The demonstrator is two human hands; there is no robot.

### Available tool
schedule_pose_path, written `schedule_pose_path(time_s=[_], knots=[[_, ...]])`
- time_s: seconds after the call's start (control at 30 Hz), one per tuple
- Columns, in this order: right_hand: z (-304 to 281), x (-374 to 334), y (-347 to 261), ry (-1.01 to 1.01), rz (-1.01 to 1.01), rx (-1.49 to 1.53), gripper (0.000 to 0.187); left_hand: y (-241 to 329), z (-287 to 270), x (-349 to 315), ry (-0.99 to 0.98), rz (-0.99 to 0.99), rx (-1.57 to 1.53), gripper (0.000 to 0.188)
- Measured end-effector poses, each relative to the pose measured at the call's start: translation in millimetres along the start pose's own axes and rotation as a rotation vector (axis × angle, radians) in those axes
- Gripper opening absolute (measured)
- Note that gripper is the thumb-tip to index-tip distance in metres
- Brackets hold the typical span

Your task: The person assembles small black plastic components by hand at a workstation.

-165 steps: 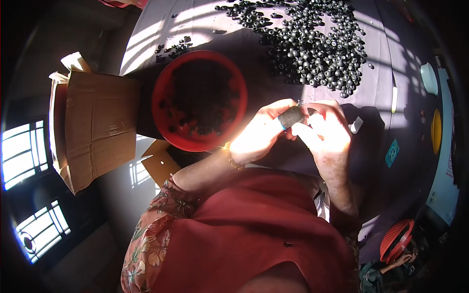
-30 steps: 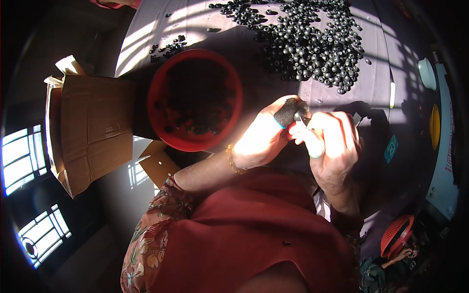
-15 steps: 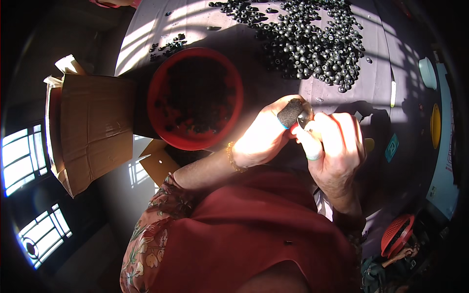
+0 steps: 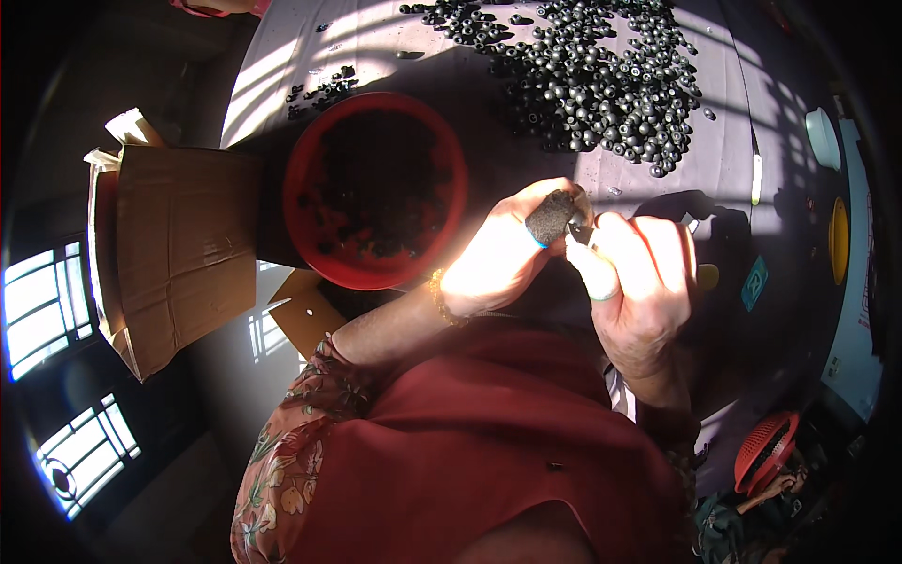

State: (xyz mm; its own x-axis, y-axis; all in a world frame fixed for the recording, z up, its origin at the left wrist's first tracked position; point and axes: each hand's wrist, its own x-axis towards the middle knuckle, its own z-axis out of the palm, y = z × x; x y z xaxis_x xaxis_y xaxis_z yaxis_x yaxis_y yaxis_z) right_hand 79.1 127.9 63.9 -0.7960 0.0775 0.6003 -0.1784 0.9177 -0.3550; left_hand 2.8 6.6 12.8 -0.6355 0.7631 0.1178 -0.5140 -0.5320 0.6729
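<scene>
My left hand (image 4: 496, 263) is closed, with a black textured cover (image 4: 552, 220) on its thumb. Pinched in its fingertips is a small dark round piece (image 4: 580, 231), much like those heaped on the table. My right hand (image 4: 644, 287) is also closed, its thumb and fingers pressed together against that piece. Whatever the right fingers grip is too small and hidden to name. Beyond both hands spreads a heap of black bead-like pieces (image 4: 629, 99). To the left, a red basin (image 4: 295, 188) contains dark pieces in shadow.
A cardboard box (image 4: 188, 249) stands left of the basin. On the cloth-covered table (image 4: 658, 19), a white-handled tool (image 4: 756, 179) and a teal packet (image 4: 754, 284) lie to the right. At the right edge are a pale bowl (image 4: 822, 141), a yellow dish (image 4: 838, 242) and a red basket (image 4: 766, 453).
Both hands have shifted very slightly left, still together. The dark piece has turned in the fingertips, and the red bit seen there earlier no longer shows.
</scene>
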Motion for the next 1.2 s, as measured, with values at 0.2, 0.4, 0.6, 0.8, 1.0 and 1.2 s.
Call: schedule_pose_path(time_s=[0.2,0.4,0.6,0.8,1.0,1.2], knots=[[6,2,2,-0.010,0.071,0.001,0.018,-1,4,-2,0.068,0.024,-0.062,0.033],[2,3,8,0.041,0.281,0.103,0.010,1,0,-6,0.020,-0.063,-0.011,0.041],[0,2,5,0.067,0.115,0.208,0.013,3,-1,-5,-0.003,-0.043,0.007,0.041],[-3,0,-6,-0.046,0.167,0.316,0.014,2,8,-5,0.059,0.043,-0.068,0.024],[9,-10,-6,-0.006,-0.091,0.131,0.009,-1,2,-7,0.070,-0.003,-0.129,0.024],[12,-11,-13,-0.083,-0.037,0.090,0.014,-1,-5,-12,0.156,-0.042,-0.052,0.037]])
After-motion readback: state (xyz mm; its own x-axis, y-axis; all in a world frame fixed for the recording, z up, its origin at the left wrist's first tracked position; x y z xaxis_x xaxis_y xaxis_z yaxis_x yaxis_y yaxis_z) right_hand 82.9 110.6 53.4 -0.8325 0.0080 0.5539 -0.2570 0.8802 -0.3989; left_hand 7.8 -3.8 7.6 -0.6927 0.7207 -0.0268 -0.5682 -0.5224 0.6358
